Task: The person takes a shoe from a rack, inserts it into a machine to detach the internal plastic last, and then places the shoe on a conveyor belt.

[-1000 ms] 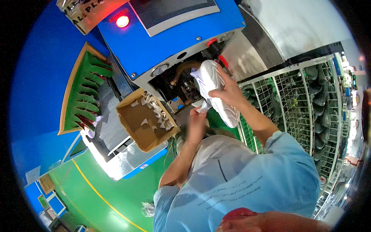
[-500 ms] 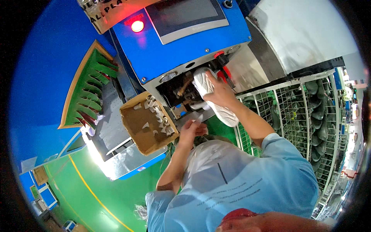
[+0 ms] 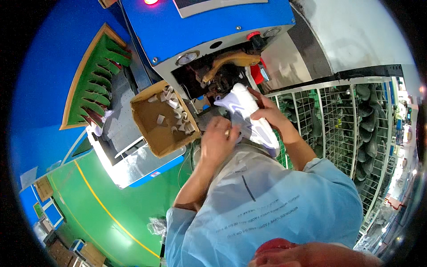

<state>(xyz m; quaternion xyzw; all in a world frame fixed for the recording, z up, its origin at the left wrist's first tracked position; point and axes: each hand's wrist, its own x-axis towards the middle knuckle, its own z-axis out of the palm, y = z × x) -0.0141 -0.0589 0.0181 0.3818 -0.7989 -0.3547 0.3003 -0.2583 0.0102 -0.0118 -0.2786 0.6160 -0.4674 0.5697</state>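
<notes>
A white and lavender sports shoe (image 3: pixel 257 127) is gripped in my right hand (image 3: pixel 272 112), whose fingers wrap over its far end. It lies tilted in front of the blue machine's opening. Close to the shoe's left side, my left hand (image 3: pixel 218 140) is curled and blurred. A small pale bit shows at its fingertips, too smeared to name. Inside the machine's opening (image 3: pixel 189 82) there is a curved tan, worn-looking part (image 3: pixel 231 61) above dark mechanism. Left of my left hand stands an open cardboard box (image 3: pixel 153 133) with several small white curved pieces (image 3: pixel 179 111) along its right side.
The blue machine (image 3: pixel 209 33) carries a gauge (image 3: pixel 187 58), a red push button (image 3: pixel 254 36) and a lit red lamp (image 3: pixel 151 1). At left is a green-lined tray (image 3: pixel 95 84) with curved slots. A wire rack (image 3: pixel 327 113) of dark, shoe-shaped pieces stands at right.
The shoe has left the machine's opening, come nearer me and turned from sole-up to show its upper. The tan part is now uncovered. My left hand has moved beside the shoe.
</notes>
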